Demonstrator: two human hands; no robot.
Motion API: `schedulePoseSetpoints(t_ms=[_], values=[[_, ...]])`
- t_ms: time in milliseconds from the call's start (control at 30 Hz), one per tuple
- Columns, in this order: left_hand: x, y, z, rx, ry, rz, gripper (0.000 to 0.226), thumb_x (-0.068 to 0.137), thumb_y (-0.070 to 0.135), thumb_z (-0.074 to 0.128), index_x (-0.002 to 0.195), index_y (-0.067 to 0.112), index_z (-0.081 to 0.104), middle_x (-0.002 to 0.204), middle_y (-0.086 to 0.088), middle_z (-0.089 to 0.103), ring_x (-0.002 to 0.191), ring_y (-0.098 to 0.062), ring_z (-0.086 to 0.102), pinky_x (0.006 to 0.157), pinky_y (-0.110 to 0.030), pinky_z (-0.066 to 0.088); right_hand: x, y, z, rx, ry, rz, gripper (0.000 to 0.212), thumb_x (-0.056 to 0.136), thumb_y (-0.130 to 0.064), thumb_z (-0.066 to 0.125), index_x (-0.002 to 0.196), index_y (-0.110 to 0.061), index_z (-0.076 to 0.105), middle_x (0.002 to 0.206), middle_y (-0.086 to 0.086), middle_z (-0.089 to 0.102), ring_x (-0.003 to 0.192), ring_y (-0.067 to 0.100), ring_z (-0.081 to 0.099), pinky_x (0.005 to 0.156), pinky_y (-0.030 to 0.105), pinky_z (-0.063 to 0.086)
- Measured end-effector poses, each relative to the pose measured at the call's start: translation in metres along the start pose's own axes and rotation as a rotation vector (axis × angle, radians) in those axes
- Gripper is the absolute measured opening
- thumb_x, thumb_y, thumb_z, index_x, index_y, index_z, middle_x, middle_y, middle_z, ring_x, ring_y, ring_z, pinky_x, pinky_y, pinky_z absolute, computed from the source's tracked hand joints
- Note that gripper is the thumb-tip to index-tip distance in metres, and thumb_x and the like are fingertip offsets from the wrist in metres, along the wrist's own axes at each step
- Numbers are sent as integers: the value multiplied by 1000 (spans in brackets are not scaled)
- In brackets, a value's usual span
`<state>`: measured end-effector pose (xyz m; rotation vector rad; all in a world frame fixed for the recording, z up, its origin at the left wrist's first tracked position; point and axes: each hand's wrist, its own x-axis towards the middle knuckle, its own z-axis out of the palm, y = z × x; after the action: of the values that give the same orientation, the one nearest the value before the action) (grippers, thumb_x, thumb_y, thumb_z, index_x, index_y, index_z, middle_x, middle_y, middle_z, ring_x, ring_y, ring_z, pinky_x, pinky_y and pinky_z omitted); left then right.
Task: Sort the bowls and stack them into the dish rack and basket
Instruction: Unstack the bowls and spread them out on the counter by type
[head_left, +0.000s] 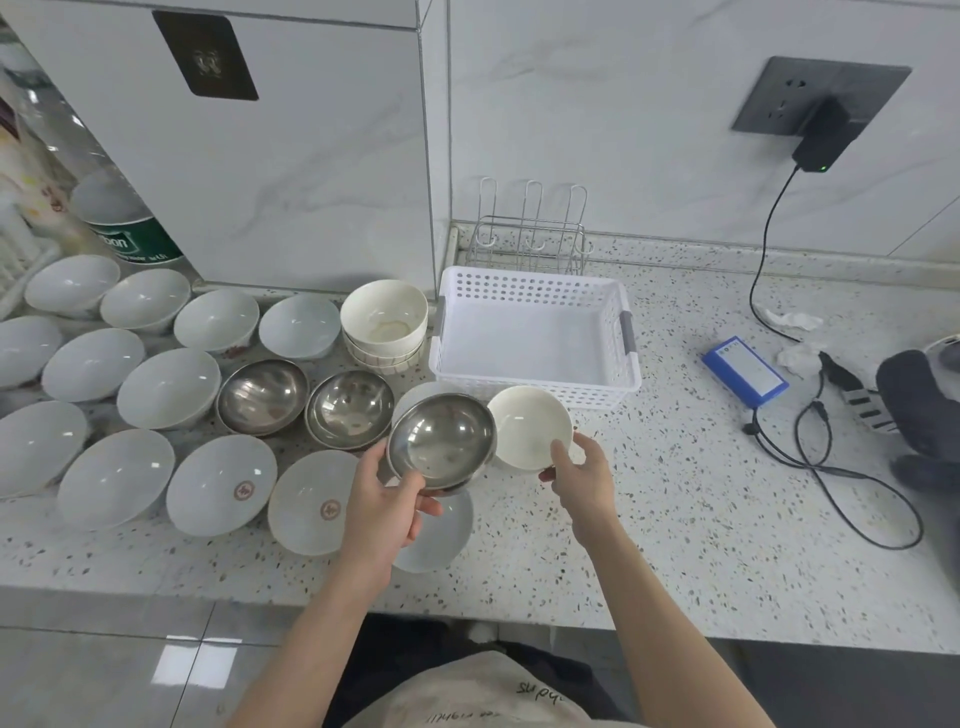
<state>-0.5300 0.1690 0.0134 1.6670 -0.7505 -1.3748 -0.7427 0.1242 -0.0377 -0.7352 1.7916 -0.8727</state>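
Note:
My left hand grips a steel bowl by its near rim and holds it tilted above the counter. My right hand holds a small cream bowl just in front of the white plastic basket, which has nothing in it. Behind the basket stands a wire dish rack. Two more steel bowls sit to the left. A stack of cream bowls stands beside the basket. Several white porcelain bowls cover the counter's left part; another white bowl lies under my left hand.
A blue battery pack with black cables lies on the right of the speckled counter; its charger is plugged into the wall. A dark glove-like item sits at the right edge. A bottle stands at back left.

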Motion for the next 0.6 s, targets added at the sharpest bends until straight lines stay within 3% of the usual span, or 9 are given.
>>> schedulePoseSetpoints(t_ms=[133,300,433,533,600], values=[[-7,-7,5,20,-52,7,45,94,10,57,131,33,48,72,-8,74,53,-10,62,37,-19,34,-3,2,-5,136,-56,70,42,96,-32,54,136,-22,44,81,6,71,58,11,48,52,24,39],[-11,-11,15,127,-148,21,49,92,13,58,130,42,44,68,-8,73,55,-9,64,38,-18,35,-12,2,-23,94,-86,65,24,97,-34,52,114,-19,59,92,1,71,54,10,44,46,22,35],[-13,-14,26,284,-289,43,52,93,19,57,133,46,37,69,-4,74,63,-13,70,45,-18,41,-27,9,-45,61,-140,-19,33,99,-38,49,92,-16,73,63,-1,66,46,6,40,41,16,34],[-18,-18,36,420,-393,80,53,91,25,56,129,54,33,70,8,74,64,-8,72,46,-13,42,-41,19,-57,21,-200,-96,40,100,-39,49,74,-14,67,53,-6,56,46,8,37,42,14,34],[-20,-22,43,461,-434,88,53,90,28,56,131,52,33,70,14,73,63,-7,71,46,-10,41,-48,28,-63,-12,-232,-145,39,98,-38,52,63,-22,60,53,-11,47,50,9,35,45,15,33]])
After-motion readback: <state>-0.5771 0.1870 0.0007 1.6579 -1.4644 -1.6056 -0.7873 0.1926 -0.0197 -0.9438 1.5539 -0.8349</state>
